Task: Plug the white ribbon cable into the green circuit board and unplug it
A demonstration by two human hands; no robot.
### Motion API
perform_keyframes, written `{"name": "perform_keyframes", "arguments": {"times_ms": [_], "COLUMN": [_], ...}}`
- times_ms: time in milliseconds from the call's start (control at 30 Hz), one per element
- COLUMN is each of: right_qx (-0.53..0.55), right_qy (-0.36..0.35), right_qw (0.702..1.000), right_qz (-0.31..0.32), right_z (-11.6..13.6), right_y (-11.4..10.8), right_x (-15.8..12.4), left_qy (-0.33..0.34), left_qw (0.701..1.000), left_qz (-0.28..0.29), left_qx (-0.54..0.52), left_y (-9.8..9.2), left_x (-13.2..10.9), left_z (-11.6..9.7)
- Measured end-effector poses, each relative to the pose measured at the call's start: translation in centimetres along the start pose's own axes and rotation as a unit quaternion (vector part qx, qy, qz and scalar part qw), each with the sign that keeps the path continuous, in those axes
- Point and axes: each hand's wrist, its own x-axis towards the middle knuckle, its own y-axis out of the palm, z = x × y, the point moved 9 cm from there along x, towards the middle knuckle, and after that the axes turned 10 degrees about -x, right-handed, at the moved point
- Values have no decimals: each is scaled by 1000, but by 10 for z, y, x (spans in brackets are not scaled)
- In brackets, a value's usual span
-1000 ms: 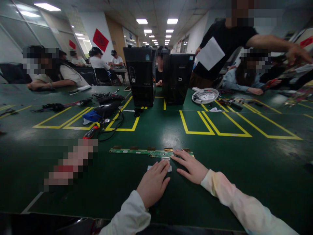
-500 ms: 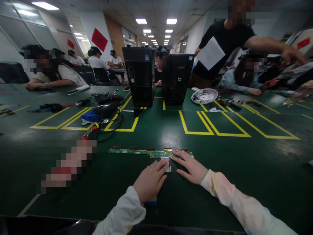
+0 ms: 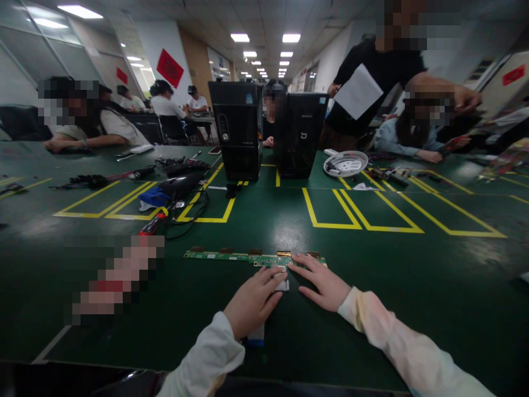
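Note:
A long narrow green circuit board (image 3: 231,256) lies flat on the green table (image 3: 413,286) in front of me. My left hand (image 3: 252,301) rests palm down, fingers stretched, on a white flat ribbon cable (image 3: 257,333) whose far end (image 3: 283,285) meets the board's near edge. Its fingertips reach that white connector end. My right hand (image 3: 322,281) lies flat with fingers spread, fingertips touching the right part of the board. Neither hand grips anything.
Yellow tape rectangles (image 3: 355,212) mark the table. Two black computer towers (image 3: 237,129) stand behind. A red-handled tool with black cables (image 3: 155,223) lies at left, a white fan grille (image 3: 346,162) at right. A standing person holds paper (image 3: 359,91); several seated people work around.
My left hand has slid back toward me along the ribbon cable, and more of the cable's near blue-tipped end now shows. The standing person's outstretched arm has drawn in.

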Motion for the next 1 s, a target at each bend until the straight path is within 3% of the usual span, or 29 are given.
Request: {"name": "perform_keyframes", "arguments": {"times_ms": [133, 233, 433, 533, 700, 1000], "right_qx": [2, 3, -5, 5, 2, -9], "right_qy": [2, 9, -26, -38, -41, -20], "right_qw": [1000, 999, 999, 999, 999, 999], "right_qz": [-18, -31, -34, -26, -5, 31], "right_z": [1, 0, 13, 24, 36, 33], "right_y": [-2, -4, -9, -10, -11, -5], "right_x": [0, -1, 5, 9, 13, 10], "left_qy": [-24, -62, -154, -188, -197, -207], "left_qw": [998, 992, 964, 949, 946, 947], "left_qz": [-55, -85, -168, -195, -199, -198], "left_qx": [29, 69, 135, 162, 165, 147], "left_y": [-20, -31, -49, -56, -58, -57], "left_x": [-14, -39, -111, -135, -140, -138], "left_z": [-2, 9, 63, 83, 89, 88]}}
